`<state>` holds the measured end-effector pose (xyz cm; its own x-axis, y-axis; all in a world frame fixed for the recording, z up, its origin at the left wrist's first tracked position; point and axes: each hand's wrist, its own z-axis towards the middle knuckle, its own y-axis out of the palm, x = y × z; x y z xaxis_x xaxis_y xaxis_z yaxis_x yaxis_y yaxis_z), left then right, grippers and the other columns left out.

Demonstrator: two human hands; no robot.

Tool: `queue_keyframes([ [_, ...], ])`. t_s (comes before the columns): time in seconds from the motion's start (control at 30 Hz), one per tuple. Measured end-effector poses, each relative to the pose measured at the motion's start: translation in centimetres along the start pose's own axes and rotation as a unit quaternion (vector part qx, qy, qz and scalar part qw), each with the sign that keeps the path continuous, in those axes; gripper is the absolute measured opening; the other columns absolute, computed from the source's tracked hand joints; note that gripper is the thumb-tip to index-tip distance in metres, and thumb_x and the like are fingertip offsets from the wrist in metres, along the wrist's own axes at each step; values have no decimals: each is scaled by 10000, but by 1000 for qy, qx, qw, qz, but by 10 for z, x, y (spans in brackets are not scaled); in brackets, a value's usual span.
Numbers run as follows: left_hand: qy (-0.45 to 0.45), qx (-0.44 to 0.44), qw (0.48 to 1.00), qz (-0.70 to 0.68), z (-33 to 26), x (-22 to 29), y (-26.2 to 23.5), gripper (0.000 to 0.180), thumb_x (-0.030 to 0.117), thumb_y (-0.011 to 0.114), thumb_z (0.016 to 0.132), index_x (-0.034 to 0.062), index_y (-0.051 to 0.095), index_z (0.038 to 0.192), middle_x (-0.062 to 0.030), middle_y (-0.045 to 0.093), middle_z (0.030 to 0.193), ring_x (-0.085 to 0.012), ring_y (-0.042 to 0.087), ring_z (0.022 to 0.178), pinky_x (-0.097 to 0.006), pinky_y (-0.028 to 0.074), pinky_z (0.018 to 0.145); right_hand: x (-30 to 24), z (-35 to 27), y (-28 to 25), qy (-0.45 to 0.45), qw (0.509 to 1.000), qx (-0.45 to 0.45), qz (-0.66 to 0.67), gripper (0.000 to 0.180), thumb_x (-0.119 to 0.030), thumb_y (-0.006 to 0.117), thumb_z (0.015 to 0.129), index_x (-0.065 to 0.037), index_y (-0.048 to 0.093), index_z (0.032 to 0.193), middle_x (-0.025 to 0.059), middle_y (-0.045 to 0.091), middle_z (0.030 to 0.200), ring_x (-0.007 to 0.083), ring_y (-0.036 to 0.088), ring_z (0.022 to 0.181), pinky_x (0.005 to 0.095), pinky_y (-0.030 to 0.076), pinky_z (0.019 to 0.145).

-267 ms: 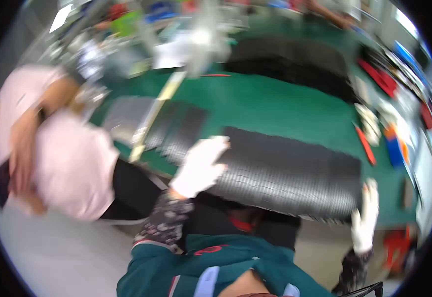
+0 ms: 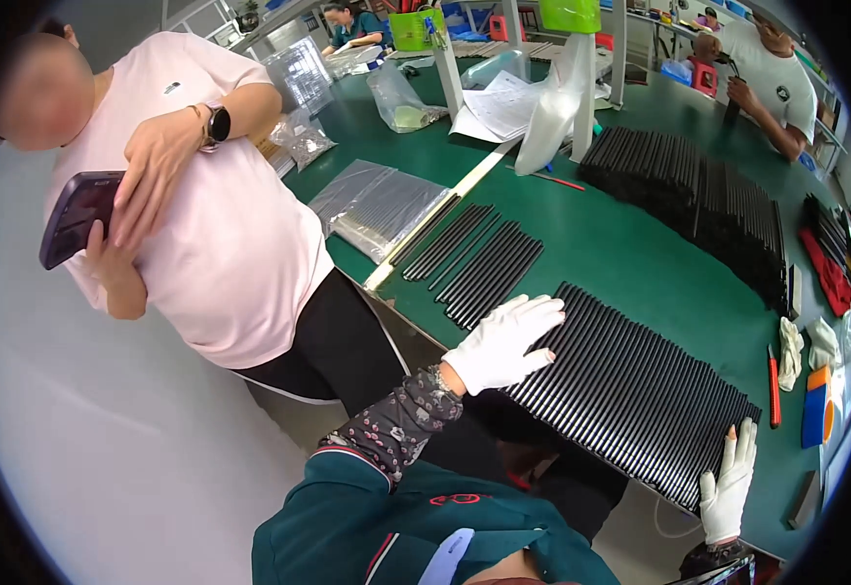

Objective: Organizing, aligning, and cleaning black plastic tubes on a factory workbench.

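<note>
A wide row of thin black rods (image 2: pixel 630 390) lies side by side along the near edge of the green table. My left hand (image 2: pixel 506 341), in a white glove, rests at the row's left end with its fingers stretched toward the rods. At the right end, my right hand (image 2: pixel 729 483) lies against the last rods, gloved too and with fingers extended. Neither hand grips anything. Just left of the row, smaller groups of the same rods (image 2: pixel 492 271) lie on the table, with small gaps between them.
Across the table lies a larger stack of black rods (image 2: pixel 694 190). A red-handled tool (image 2: pixel 773 388), white gloves (image 2: pixel 790 353) and a blue-and-orange object (image 2: pixel 817 408) sit at the right. Bagged rods (image 2: pixel 377 205) lie left. A person with a phone (image 2: pixel 82 216) stands close at my left.
My view has swung left and sharpened from a blur, so the table appears shifted to the right. Both hands stay at the two ends of the rod row.
</note>
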<state>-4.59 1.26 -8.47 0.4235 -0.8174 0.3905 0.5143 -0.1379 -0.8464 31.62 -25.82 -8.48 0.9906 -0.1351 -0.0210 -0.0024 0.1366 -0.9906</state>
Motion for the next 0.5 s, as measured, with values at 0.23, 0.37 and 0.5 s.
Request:
queue_keyframes([
  [0.23,76,11,997,6,20,5,1,505,182,706,753,7,564,1205,-158,553,1299,-332,511,1207,-456,382,1040,-21,14,-31,44,997,63,22,668,-187,653,694,-34,478,1320,220,427,1353,414,434,1200,482,350,1016],
  [0.37,18,-12,1000,-6,8,-10,-12,500,229,639,830,22,532,1273,-147,517,1369,-328,467,1288,-457,319,1104,-13,56,-21,21,993,113,28,497,-190,673,706,-61,568,1175,143,536,1107,337,520,924,427,428,830],
  [0.5,39,-27,999,6,6,-18,-11,520,301,574,905,15,476,1328,-158,491,1391,-349,446,1302,-466,310,1106,-10,62,-21,36,992,115,31,593,-268,687,694,-51,536,1224,191,500,1251,366,494,1133,446,410,955],
])
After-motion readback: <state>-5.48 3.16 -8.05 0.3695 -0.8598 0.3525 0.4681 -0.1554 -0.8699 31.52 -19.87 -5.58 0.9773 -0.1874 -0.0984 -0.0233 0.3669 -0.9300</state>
